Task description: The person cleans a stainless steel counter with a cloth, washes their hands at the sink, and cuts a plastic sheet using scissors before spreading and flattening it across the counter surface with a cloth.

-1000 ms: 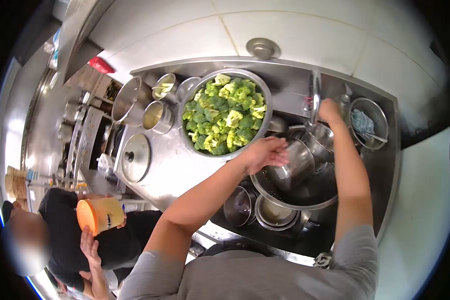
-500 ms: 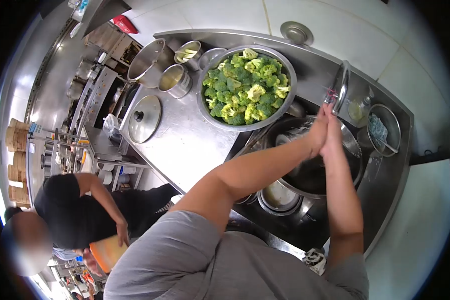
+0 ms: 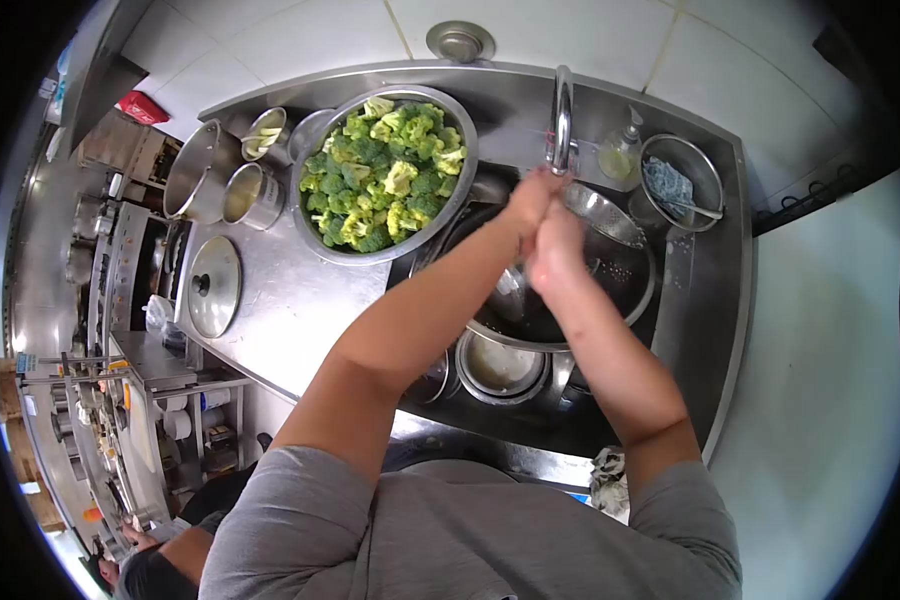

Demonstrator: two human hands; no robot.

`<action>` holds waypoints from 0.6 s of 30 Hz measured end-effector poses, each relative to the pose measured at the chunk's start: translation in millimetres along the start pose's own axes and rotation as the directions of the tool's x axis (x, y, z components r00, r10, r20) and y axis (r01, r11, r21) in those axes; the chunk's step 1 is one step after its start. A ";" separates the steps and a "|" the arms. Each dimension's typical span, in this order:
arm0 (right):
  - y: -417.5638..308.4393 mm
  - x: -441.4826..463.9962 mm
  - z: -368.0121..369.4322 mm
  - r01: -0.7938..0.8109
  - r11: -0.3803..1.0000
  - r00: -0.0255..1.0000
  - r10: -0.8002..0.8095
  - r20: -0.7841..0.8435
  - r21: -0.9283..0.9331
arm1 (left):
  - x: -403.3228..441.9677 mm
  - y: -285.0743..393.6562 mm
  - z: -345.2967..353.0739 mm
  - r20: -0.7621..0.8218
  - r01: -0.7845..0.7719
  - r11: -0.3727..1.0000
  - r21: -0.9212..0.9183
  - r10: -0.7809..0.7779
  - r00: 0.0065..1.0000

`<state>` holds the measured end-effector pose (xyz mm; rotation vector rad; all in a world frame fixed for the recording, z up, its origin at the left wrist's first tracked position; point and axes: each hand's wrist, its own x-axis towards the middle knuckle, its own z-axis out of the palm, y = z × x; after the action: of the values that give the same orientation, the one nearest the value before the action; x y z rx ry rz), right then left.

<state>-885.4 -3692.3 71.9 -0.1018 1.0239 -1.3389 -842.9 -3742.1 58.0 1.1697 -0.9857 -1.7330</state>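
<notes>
Under the curved chrome faucet [image 3: 563,115], my left hand [image 3: 534,204] and my right hand [image 3: 558,248] press against each other. Motion blur and overlap hide most of their fingers, and no object shows between them. Just below the hands is a large metal bowl [image 3: 646,300] in the sink, with a perforated strainer [image 3: 610,213] inside it. To the left of the hands, a wide steel bowl [image 3: 467,130] full of cut broccoli [image 3: 390,175] rests at the sink's edge.
A soap pump bottle [image 3: 620,155] and a metal bowl holding a bluish scrubber [image 3: 667,186] stand right of the faucet. Pots [image 3: 192,180], small containers and a glass lid [image 3: 213,290] occupy the left counter. A co-worker [image 3: 170,560] is at lower left.
My view has shifted, so the sink and broccoli appear further left. Both hands stay together by the faucet, the right one turned and blurred. The co-worker has moved lower, mostly out of view.
</notes>
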 end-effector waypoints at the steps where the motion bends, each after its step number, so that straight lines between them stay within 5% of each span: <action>1: 1.8 -12.4 5.9 0.075 0.996 0.997 -0.076 -0.021 -0.050 | 2.2 3.5 -4.2 -0.050 0.080 0.997 -0.003 -0.080 0.996; 2: -10.7 -22.1 13.0 0.147 0.988 0.987 -0.150 0.052 0.048 | 6.6 -8.8 -2.1 -0.097 -0.005 0.999 -0.041 0.001 0.995; 3: -10.7 -9.6 5.4 0.212 0.974 0.976 -0.206 0.076 -0.080 | 9.4 -15.7 0.1 -0.148 -0.095 0.993 -0.074 0.083 0.986; 6: -25.1 18.2 -18.6 0.287 0.879 0.957 -0.241 0.163 -0.382 | 19.3 -15.4 -9.5 -0.118 0.009 0.993 0.122 0.005 0.993; 9: -56.3 9.0 -15.4 0.311 0.645 0.950 -0.235 0.206 -0.698 | 23.6 1.7 -10.5 -0.045 0.241 0.965 -0.103 -0.247 0.968; 10: -68.1 12.5 -17.3 0.312 0.606 0.950 -0.199 0.240 -0.732 | 22.5 0.1 -7.3 -0.033 0.178 0.953 -0.246 -0.191 0.981; 12: -95.0 36.5 -24.2 0.293 0.555 0.951 -0.087 0.296 -0.778 | 19.5 6.6 -9.2 0.041 0.180 0.983 -0.023 -0.179 0.983; 13: -106.3 54.5 -29.1 0.265 0.545 0.951 -0.010 0.310 -0.795 | 30.8 -1.0 -10.1 0.050 0.125 0.923 0.363 -0.154 0.987; 14: -109.8 73.1 -29.2 0.252 0.546 0.963 -0.056 0.265 -0.799 | 9.1 18.4 -1.5 0.008 0.126 0.943 0.309 -0.135 0.991; 15: -110.8 94.5 -29.8 0.239 0.547 0.970 -0.103 0.219 -0.802 | 16.7 17.2 -3.6 0.042 0.088 0.846 0.526 -0.129 0.991; 16: -108.3 134.2 -46.8 0.226 0.531 0.974 -0.098 0.206 -0.817 | 12.6 17.7 -1.3 0.015 -0.038 0.735 0.677 0.038 0.999; 18: -90.3 213.0 -73.8 0.204 0.493 0.979 -0.097 0.179 -0.846 | 22.7 -21.3 -16.8 0.232 -0.324 0.178 0.929 0.401 0.886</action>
<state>-1025.4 -3860.0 -34.3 -1.0522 1.5441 -0.8184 -836.6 -3757.7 26.9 1.4627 -2.2395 -0.5098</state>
